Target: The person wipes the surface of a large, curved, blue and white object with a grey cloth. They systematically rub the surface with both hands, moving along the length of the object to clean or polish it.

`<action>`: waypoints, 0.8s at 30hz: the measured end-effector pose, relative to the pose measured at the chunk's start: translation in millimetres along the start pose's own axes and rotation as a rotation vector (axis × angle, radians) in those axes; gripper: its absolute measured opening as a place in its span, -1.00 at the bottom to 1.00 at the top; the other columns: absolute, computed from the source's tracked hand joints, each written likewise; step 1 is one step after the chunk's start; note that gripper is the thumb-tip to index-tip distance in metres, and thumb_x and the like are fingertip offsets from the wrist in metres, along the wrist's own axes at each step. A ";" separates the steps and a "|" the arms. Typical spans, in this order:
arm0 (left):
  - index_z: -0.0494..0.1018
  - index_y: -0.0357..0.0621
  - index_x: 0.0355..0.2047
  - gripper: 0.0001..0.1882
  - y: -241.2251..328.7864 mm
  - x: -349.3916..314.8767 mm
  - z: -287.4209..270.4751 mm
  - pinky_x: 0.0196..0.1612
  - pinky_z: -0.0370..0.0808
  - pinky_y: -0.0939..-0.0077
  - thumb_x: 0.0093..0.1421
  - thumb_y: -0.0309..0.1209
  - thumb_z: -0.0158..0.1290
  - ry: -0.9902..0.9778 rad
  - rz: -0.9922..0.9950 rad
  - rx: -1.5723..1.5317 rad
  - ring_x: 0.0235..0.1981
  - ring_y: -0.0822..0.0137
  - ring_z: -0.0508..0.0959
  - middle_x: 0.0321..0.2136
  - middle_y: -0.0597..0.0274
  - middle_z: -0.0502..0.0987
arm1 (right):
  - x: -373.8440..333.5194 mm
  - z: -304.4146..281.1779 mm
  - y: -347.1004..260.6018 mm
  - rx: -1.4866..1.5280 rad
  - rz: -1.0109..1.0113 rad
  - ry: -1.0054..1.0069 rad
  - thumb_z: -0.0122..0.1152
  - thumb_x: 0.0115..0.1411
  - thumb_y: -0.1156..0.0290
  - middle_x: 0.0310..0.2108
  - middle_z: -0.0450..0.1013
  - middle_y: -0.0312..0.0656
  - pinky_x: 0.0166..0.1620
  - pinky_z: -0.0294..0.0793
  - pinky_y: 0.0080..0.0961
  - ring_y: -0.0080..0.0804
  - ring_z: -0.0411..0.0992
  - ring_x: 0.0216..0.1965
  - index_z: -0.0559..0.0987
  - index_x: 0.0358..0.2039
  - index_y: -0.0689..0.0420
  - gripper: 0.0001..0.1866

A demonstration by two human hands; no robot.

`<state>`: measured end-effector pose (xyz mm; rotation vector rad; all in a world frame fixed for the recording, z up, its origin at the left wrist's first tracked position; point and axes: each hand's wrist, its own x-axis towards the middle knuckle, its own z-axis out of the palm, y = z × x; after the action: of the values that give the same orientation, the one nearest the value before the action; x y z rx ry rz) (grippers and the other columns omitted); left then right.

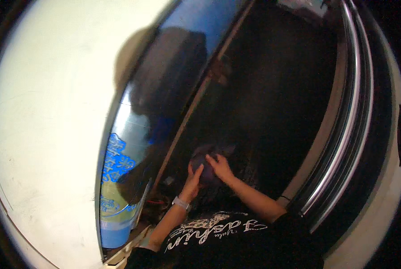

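In front of my body, both hands hold a dark purplish, soft-looking thing (210,175), perhaps a folded cloth; the dim light hides its exact kind. My left hand (193,177) grips its left side with the thumb lying on top. From the right, my right hand (220,166) is closed on the same thing, its fingertips near the left thumb. A pale band (181,203) circles my left wrist. Part of the thing spreads out beyond my fingers into the dark.
A large white panel (48,112) fills the left side. Beside it stands a glossy blue panel (117,215) with printed decoration and a dark shadow across it. Shiny metal rails (355,80) curve down the right. The area between is very dark.
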<state>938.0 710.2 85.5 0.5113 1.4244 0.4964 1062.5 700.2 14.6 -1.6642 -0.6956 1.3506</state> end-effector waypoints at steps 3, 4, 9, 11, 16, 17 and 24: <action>-0.13 0.16 0.26 -0.22 -9.9 -6.4 7.7 0.07 0.27 0.02 0.14 -0.13 0.06 -0.023 0.041 -0.271 0.18 0.13 0.15 0.19 0.17 0.07 | 4.7 -19.7 -53.9 0.035 0.046 -0.353 0.09 0.11 -0.06 -0.21 0.47 -0.03 -0.04 0.34 -0.44 -0.25 0.41 -0.17 0.49 -0.15 0.31 -0.39; -0.12 0.16 0.25 -0.23 -18.1 -6.4 -4.9 0.08 0.27 0.04 0.14 -0.16 0.07 -0.018 0.064 -0.349 0.18 0.14 0.16 0.19 0.19 0.07 | 4.7 -12.8 -57.1 -0.011 0.071 -0.377 0.08 0.11 -0.06 -0.21 0.47 -0.05 -0.04 0.35 -0.44 -0.25 0.41 -0.17 0.49 -0.14 0.30 -0.39; 0.14 0.01 0.16 -0.44 -21.7 -2.8 -30.8 0.12 0.27 0.22 0.19 -0.15 0.00 -0.088 0.163 -0.512 0.08 0.21 0.31 0.09 0.19 0.28 | 11.0 22.3 -55.1 0.090 0.171 -0.606 0.09 0.13 -0.06 -0.25 0.48 -0.16 -0.16 0.42 -0.46 -0.36 0.43 -0.26 0.49 -0.12 0.25 -0.42; 0.17 -0.01 0.14 -0.46 -6.5 -25.1 -16.1 0.12 0.26 0.21 0.20 -0.13 -0.03 -0.015 0.294 -0.471 0.08 0.21 0.33 0.09 0.19 0.30 | 35.6 26.0 -44.2 0.038 0.236 -0.733 0.08 0.15 -0.02 -0.23 0.47 -0.17 -0.14 0.41 -0.48 -0.41 0.41 -0.24 0.48 -0.10 0.25 -0.45; 0.19 -0.02 0.15 -0.43 -20.6 -21.9 19.7 0.15 0.23 0.20 0.20 -0.04 -0.06 0.159 0.482 -1.000 0.09 0.17 0.31 0.11 0.15 0.28 | 75.8 39.9 -64.3 -0.317 0.179 -1.179 0.05 0.17 -0.01 -0.21 0.46 -0.18 -0.10 0.38 -0.52 -0.43 0.41 -0.24 0.48 -0.11 0.26 -0.46; 0.19 -0.02 0.15 -0.42 -7.9 -19.3 38.4 0.15 0.22 0.20 0.19 -0.02 -0.06 0.161 0.522 -1.054 0.09 0.17 0.31 0.11 0.14 0.28 | 99.2 36.6 -57.2 -0.431 0.144 -1.228 0.04 0.18 -0.02 -0.21 0.46 -0.17 -0.10 0.38 -0.53 -0.43 0.41 -0.24 0.48 -0.11 0.26 -0.46; 0.18 -0.07 0.15 -0.36 36.2 -10.3 187.2 0.07 0.35 0.25 0.19 0.07 -0.13 0.468 0.479 -1.365 0.01 0.17 0.40 0.05 0.13 0.34 | 159.0 -38.6 -135.0 -0.517 0.279 -1.557 0.01 0.18 -0.05 -0.42 0.43 -0.30 -0.25 0.32 -0.47 -0.48 0.35 -0.38 0.53 -0.34 0.22 -0.50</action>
<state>1123.0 726.0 130.1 -0.4291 1.0411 1.8605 1153.3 887.0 57.8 -0.7097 -1.7989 2.7837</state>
